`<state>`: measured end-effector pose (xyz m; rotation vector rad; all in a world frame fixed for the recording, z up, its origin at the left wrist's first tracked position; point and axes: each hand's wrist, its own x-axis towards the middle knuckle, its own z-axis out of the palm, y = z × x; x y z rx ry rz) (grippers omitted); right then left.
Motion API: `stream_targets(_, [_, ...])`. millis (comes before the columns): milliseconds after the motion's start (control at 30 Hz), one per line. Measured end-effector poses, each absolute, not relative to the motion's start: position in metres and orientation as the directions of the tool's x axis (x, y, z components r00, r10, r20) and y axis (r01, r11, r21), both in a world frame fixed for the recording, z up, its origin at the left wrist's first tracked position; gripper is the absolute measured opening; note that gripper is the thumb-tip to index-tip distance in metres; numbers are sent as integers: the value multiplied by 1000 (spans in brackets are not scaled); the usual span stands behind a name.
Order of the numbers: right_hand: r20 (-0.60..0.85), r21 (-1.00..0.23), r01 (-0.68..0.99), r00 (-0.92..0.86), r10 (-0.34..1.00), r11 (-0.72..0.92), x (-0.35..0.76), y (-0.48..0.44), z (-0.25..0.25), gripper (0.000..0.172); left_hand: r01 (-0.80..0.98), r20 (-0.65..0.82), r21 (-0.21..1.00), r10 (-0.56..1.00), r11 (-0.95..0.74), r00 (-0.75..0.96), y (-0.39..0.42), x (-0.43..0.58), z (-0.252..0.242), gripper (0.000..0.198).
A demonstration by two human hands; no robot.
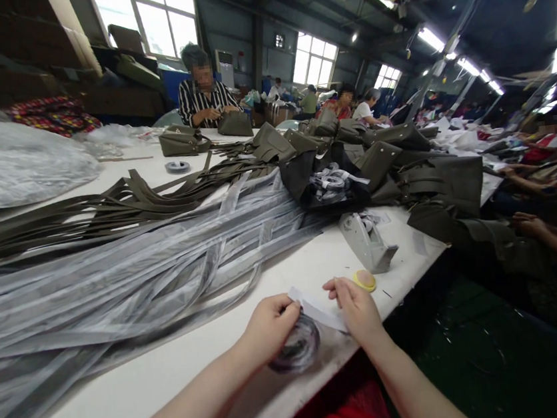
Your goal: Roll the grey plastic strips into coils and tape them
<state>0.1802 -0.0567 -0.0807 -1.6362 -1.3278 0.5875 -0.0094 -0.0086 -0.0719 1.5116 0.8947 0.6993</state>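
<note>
My left hand (270,326) is closed round a roll of clear tape (297,349) near the front edge of the white table (186,374). My right hand (356,306) pinches the free end of a white strip of tape (315,311) stretched between the two hands. A small yellow and pink round object (364,280) lies just beyond my right hand. A grey tape dispenser (367,242) stands a little further back.
Long grey plastic-wrapped straps (116,281) and olive straps (97,209) cover the table's left and middle. Olive bags (404,161) pile at the right. A person in a striped shirt (203,97) sits at the far end. Other people's arms (547,232) reach in from the right.
</note>
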Motion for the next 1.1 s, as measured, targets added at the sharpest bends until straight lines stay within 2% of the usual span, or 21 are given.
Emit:
stream_targets(100, [242, -779, 627, 296, 924, 3, 198, -43, -78, 39, 147, -131, 986, 912, 78, 390, 0, -10, -78, 33])
stream_targets(233, [338, -704, 690, 116, 934, 169, 193, -43, -69, 29, 111, -232, 971, 949, 213, 211, 10, -14, -83, 30])
stream_targets(333, [443, -604, 770, 112, 890, 204, 187, -50, -76, 25, 70, -250, 968, 962, 243, 114, 16, -19, -81, 32])
stream_targets(400, [479, -528, 831, 123, 869, 174, 188, -56, -91, 27, 39, -239, 971, 970, 237, 41, 19, -23, -77, 33])
stream_targets(467, [467, -427, 892, 77, 881, 149, 191, -64, -109, 37, -6, -218, 976, 976, 218, -5, 21, -26, -73, 32])
stream_targets(533, [431, -320, 935, 2, 902, 150, 193, -71, -124, 44, -50, -205, 978, 979, 204, -18, 22, -27, -69, 30])
stream_targets(600, [423, -249, 958, -23, 906, 141, 192, -75, -132, 40, -70, -208, 976, 978, 207, -1, 21, -27, -67, 30])
stream_targets(800, [396, -159, 984, -15, 918, 84, 182, -73, -123, 18, -48, -225, 973, 973, 227, 41, 16, -22, -71, 31])
stream_targets(1000, [344, -23, 995, -85, 935, 99, 177, -73, -121, 13, -66, -218, 972, 973, 223, 79, 15, -21, -76, 31])
stream_targets(1100, [317, -48, 994, -79, 945, 99, 179, -72, -121, 15, -89, -218, 970, 972, 226, 94, 15, -21, -76, 32])
